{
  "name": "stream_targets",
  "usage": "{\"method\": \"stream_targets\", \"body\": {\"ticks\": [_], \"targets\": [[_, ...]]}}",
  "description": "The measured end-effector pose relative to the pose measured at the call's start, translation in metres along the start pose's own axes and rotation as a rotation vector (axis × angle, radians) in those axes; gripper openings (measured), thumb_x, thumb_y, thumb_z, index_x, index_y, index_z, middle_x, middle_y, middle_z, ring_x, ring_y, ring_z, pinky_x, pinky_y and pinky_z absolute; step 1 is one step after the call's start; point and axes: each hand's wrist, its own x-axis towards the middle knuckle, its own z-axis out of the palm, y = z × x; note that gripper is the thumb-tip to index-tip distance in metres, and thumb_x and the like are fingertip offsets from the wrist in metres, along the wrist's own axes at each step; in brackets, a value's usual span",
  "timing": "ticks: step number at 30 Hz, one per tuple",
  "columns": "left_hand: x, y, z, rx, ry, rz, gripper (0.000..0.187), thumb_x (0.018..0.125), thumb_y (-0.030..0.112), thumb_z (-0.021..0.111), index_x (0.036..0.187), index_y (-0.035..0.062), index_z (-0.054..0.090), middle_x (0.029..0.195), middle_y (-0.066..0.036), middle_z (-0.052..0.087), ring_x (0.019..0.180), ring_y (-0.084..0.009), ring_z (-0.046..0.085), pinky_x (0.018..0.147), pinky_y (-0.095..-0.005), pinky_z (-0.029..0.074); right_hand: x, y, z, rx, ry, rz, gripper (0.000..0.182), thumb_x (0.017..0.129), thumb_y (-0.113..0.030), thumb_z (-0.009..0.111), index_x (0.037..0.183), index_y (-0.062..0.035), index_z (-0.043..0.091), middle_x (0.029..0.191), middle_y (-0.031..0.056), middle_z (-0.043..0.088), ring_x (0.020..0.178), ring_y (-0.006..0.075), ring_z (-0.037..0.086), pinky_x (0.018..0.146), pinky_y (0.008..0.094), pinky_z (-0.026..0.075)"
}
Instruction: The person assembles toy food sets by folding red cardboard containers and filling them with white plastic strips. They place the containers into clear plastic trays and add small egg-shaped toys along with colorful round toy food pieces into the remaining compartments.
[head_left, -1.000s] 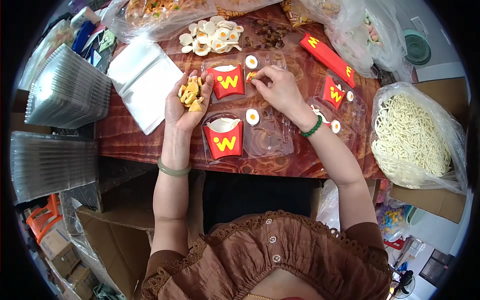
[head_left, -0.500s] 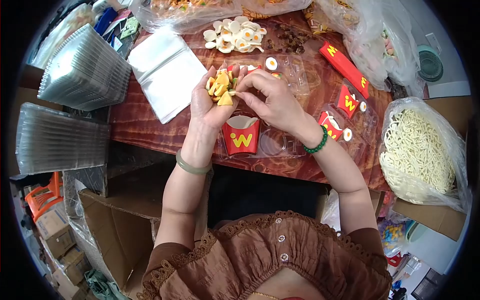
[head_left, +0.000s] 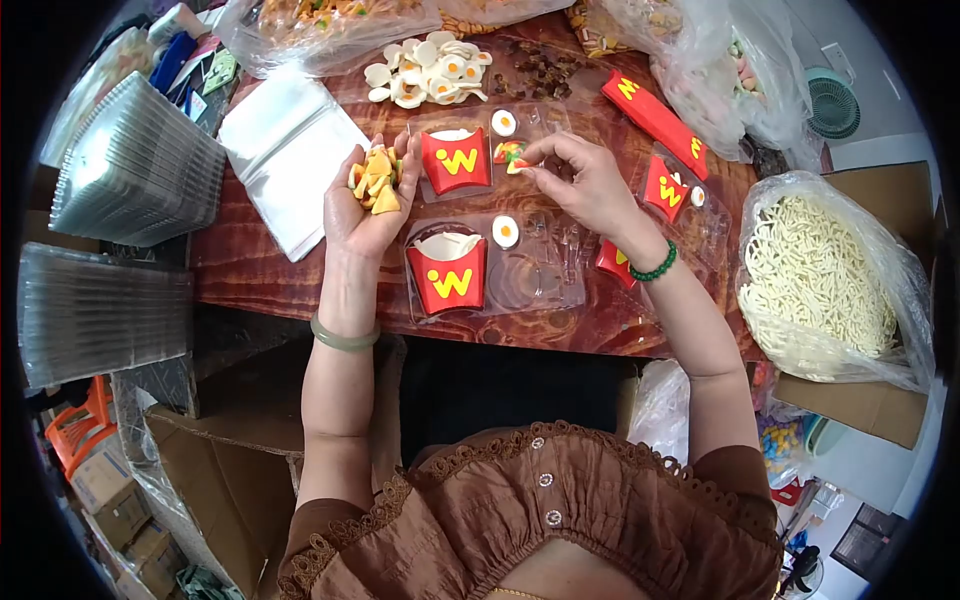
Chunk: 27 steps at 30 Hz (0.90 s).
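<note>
My left hand (head_left: 366, 225) is cupped palm up around a heap of small yellow wedge pieces (head_left: 377, 182). My right hand (head_left: 588, 188) pinches a small wedge with red, yellow and green on it (head_left: 516, 163), over the upper clear plastic tray (head_left: 552, 122). Similar coloured wedge bits (head_left: 503, 152) lie just beside its fingertips. In that tray are a red fries box (head_left: 456, 165) with a yellow logo and a toy fried egg (head_left: 504, 123). A lower clear tray (head_left: 560, 292) has another red fries box (head_left: 447, 275) and a toy egg (head_left: 505, 232).
Several egg pieces (head_left: 435, 75) are piled at the back, near brown bits (head_left: 540, 72). Clear bags (head_left: 290, 150) lie left, beside stacked plastic trays (head_left: 135, 165). Flat red boxes (head_left: 655, 125) and more filled trays are right. A bag of cream strands (head_left: 820, 275) stands far right.
My hands have moved apart: the right went from the heap in my left palm to the upper tray, carrying a wedge. My left hand shifted left, and the view moved slightly.
</note>
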Motion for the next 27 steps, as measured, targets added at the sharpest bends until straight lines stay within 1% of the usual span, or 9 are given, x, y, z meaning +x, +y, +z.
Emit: {"method": "stream_targets", "body": {"ticks": [4,6,10,12,16,18,21,24,27], "targets": [[0.003,0.002,-0.003,0.008,0.034,-0.001,0.025,0.096,0.019,0.042,0.11,-0.0012,0.045,0.124,-0.025,0.047,0.119,-0.0404,0.046,0.093,-0.0451,0.049,0.001,-0.003,0.008,-0.044,0.019,0.001,0.014,0.081,-0.006,0.065,0.093,-0.0008,0.063,0.086,0.0058,0.063,0.076,0.0127,0.058,0.065,0.0251,0.045],[0.005,0.002,-0.006,-0.002,0.026,-0.011,0.025,0.096,0.019,0.042,0.109,-0.0016,0.045,0.123,-0.025,0.048,0.118,-0.0403,0.046,0.093,-0.0449,0.049,-0.001,0.005,0.021,-0.156,0.138,-0.127,0.014,0.081,-0.007,0.065,0.093,-0.0008,0.063,0.083,0.0061,0.062,0.072,0.0122,0.057,0.063,0.0256,0.045],[0.005,0.001,-0.008,-0.002,0.039,-0.004,0.025,0.096,0.02,0.042,0.108,-0.0024,0.045,0.122,-0.025,0.048,0.117,-0.0405,0.047,0.093,-0.045,0.049,-0.003,0.004,0.03,-0.176,0.086,-0.179,0.015,0.081,-0.008,0.066,0.094,-0.0006,0.063,0.082,0.0079,0.062,0.07,0.0145,0.058,0.061,0.0263,0.045],[0.005,0.002,-0.009,0.0,0.046,-0.008,0.026,0.096,0.02,0.041,0.108,-0.0026,0.045,0.122,-0.025,0.048,0.117,-0.0407,0.047,0.094,-0.0453,0.049,-0.006,-0.004,0.024,-0.017,0.011,0.105,0.016,0.081,-0.01,0.066,0.094,-0.0006,0.063,0.081,0.0093,0.062,0.069,0.0156,0.058,0.061,0.0262,0.045],[0.006,0.003,-0.01,0.02,0.036,-0.023,0.026,0.097,0.02,0.04,0.109,-0.0024,0.045,0.121,-0.026,0.049,0.116,-0.0413,0.048,0.094,-0.0461,0.048,-0.002,0.003,0.019,-0.017,0.08,0.084,0.015,0.082,-0.011,0.065,0.092,-0.0005,0.063,0.08,0.0094,0.061,0.067,0.0156,0.058,0.059,0.0267,0.045],[0.006,0.001,-0.009,0.018,0.041,-0.025,0.026,0.097,0.02,0.04,0.109,-0.0022,0.045,0.12,-0.026,0.049,0.116,-0.0415,0.048,0.095,-0.0463,0.048,0.0,0.009,0.024,-0.099,0.08,-0.101,0.014,0.082,-0.011,0.065,0.091,-0.0007,0.063,0.078,0.0088,0.061,0.063,0.0131,0.055,0.057,0.027,0.044],[0.002,-0.003,-0.003,0.054,0.054,0.006,0.026,0.097,0.021,0.039,0.109,-0.0017,0.045,0.119,-0.025,0.05,0.116,-0.0418,0.047,0.096,-0.0465,0.048,0.002,0.009,0.028,-0.12,0.06,0.074,0.015,0.081,-0.012,0.065,0.091,-0.0008,0.064,0.078,0.0099,0.061,0.062,0.0142,0.055,0.056,0.0277,0.044],[0.0,-0.005,-0.003,0.066,0.06,0.033,0.026,0.097,0.021,0.039,0.11,-0.0017,0.045,0.118,-0.025,0.051,0.116,-0.0418,0.047,0.096,-0.0467,0.047,0.006,0.011,0.03,-0.191,0.078,0.018,0.017,0.081,-0.013,0.066,0.092,-0.001,0.064,0.077,0.0105,0.061,0.061,0.0142,0.055,0.056,0.0278,0.044],[-0.003,-0.009,0.004,0.07,0.059,0.044,0.026,0.097,0.021,0.04,0.109,-0.0012,0.046,0.118,-0.025,0.051,0.116,-0.0412,0.048,0.095,-0.0467,0.047,0.005,-0.012,0.022,-0.018,0.09,0.081,0.016,0.082,-0.012,0.066,0.094,-0.0021,0.066,0.081,0.0068,0.064,0.069,0.0117,0.058,0.061,0.0257,0.046]]}}
